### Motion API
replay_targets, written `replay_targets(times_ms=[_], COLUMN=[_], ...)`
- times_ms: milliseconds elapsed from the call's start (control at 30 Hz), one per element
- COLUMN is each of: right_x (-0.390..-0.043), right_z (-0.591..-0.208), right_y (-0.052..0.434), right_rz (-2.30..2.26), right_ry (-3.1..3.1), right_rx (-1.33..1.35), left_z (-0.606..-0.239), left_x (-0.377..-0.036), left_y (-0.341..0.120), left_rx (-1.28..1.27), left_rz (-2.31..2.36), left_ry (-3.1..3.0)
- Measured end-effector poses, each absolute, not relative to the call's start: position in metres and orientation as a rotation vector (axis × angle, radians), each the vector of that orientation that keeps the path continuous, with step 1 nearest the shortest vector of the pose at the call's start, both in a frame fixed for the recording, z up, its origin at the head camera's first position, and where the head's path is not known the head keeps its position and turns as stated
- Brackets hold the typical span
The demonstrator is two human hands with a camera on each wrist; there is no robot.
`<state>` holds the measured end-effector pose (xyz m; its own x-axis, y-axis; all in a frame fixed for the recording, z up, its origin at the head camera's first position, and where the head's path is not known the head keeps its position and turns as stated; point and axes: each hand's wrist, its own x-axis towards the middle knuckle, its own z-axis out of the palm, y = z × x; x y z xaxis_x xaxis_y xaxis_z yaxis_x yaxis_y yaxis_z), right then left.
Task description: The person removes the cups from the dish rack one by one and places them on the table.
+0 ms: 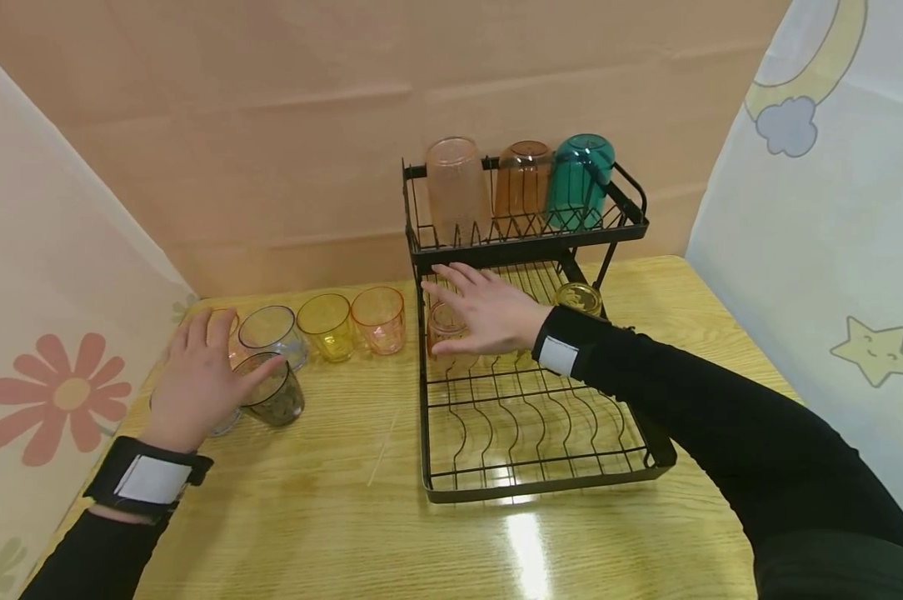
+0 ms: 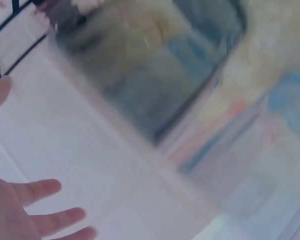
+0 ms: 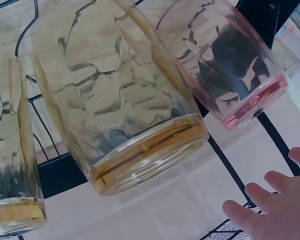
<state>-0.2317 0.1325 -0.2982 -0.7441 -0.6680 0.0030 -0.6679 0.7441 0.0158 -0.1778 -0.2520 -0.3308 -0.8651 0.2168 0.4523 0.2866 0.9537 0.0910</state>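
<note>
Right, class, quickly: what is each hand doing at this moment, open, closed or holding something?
Left hand: open, fingers spread over the dark glass, holding nothing.
Right hand: open, fingers straight above the pink glass in the rack, holding nothing.

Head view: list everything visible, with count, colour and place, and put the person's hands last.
Dish rack: one, black wire, two tiers, on the table right of centre.
Upper-tier glasses: three upside down; pale pink glass, amber glass, teal glass.
Lower-tier glasses: a pink glass under the right hand, a yellow glass behind the wrist; others may be hidden.
Table glasses: a row of clear glass, yellow tumbler and orange glass; a dark glass in front; more partly hidden by the left hand.
Table: one, light wood.
Left hand: fingers straight, thumb touching the dark glass.
Right hand: open, over the lower tier.
</note>
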Motion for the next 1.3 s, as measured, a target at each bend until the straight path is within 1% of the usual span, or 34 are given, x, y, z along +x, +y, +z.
replay_targets(times_ms=[133,233,433,633,1000,1300], right_x=[-0.237,-0.24,-0.245,-0.248,-0.247,-0.25], right_z=[-0.3,-0.3,-0.308,-0.322,-0.347,-0.359], right_y=[0.131,0.128,0.116,0.106,0.093,0.089], right_rz=[-0.023,0.002,0.098,0.097,0.174,0.05], right_ry=[-2.911,-2.922,-2.97,-3.012,-3.056,-2.924], right_rx=[1.095,1.063,1.011,0.919,0.704,0.708], left_z=[-0.318,-0.314,-0.312,-0.31,-0.318,-0.332], left_x=[-0.183,-0.188,-0.193,-0.196,-0.198,-0.192], left_y=[-0.253,-0.247,-0.225,-0.2,-0.157,-0.133], left_rx=[-0.3,-0.305,-0.335,-0.366,-0.536,-0.602], left_rz=[-0.107,-0.075,-0.087,-0.153,-0.231,-0.398], left_ry=[-2.644,-2.633,-2.634,-2.649,-2.568,-2.628])
